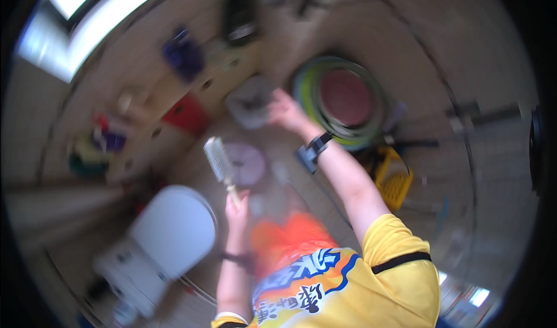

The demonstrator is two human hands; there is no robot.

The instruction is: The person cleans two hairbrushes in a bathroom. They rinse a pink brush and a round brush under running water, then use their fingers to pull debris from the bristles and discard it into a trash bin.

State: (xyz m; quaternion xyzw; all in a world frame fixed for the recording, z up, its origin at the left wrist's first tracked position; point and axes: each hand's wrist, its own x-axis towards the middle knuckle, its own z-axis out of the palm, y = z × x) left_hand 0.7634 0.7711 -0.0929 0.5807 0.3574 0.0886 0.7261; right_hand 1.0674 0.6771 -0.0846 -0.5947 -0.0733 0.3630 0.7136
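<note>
A long-handled brush (219,161) with a pale handle and a greyish bristled head points up and away, its handle gripped in my left hand (237,205). Farther off and to the right, my right hand (287,112) is stretched out with its fingers apart, blurred by motion. I see nothing held in it. Just left of those fingers is a whitish bin-like container (250,103), too smeared to make out well. A pale purple round object (246,164) lies low behind the brush head.
A white toilet (174,229) with its lid down stands at the left. Nested basins (346,97), green and pink, are right of my right hand, with a yellow basket (393,179) nearer. A red box (187,113) and a purple item (184,55) sit along the far left wall.
</note>
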